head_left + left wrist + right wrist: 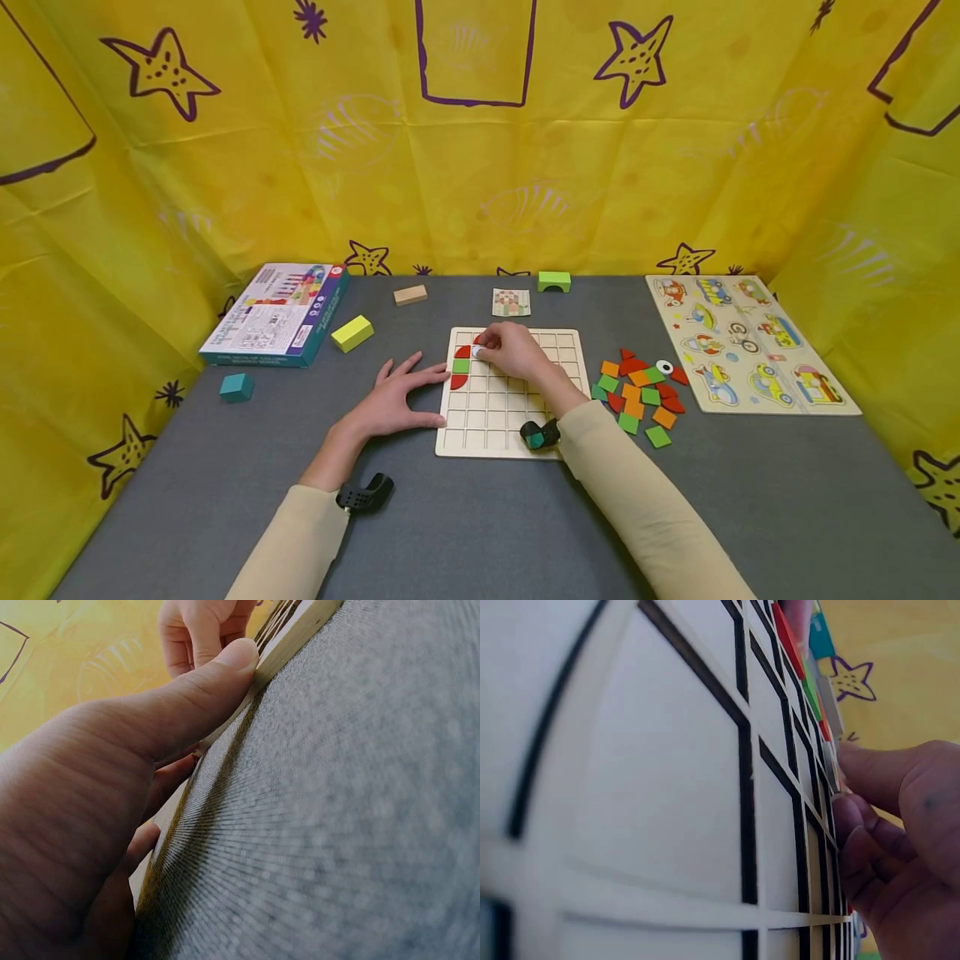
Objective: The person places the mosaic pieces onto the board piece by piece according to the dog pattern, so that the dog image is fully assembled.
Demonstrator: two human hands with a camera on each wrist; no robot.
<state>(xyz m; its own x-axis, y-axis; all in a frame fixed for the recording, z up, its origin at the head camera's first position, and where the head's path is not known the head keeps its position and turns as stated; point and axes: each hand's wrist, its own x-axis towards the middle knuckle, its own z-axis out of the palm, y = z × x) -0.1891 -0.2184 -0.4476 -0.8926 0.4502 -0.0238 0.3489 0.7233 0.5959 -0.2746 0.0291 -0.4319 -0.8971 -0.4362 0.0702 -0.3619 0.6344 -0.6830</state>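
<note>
A wooden grid board (495, 442) lies flat on the table. In its upper left cells sit red rounded pieces (458, 382) and a green square (461, 366); another red piece (478, 339) shows beside the right fingertips. My right hand (517, 352) reaches over the board and pinches a small white piece (477, 352) at the second column. Thumb and bent fingers meet low over the grid in the right wrist view. With spread fingers, my left hand (397, 402) rests at the board's left edge. Its thumb (202, 694) touches that edge in the left wrist view.
Loose coloured pieces (633, 408) lie right of the board, near a picture puzzle board (757, 346). Behind stand a pattern card (512, 302) and a green arch block (553, 282). Leftward are a box (273, 312), a yellow block (352, 332), a wooden block (410, 295) and a teal block (237, 387).
</note>
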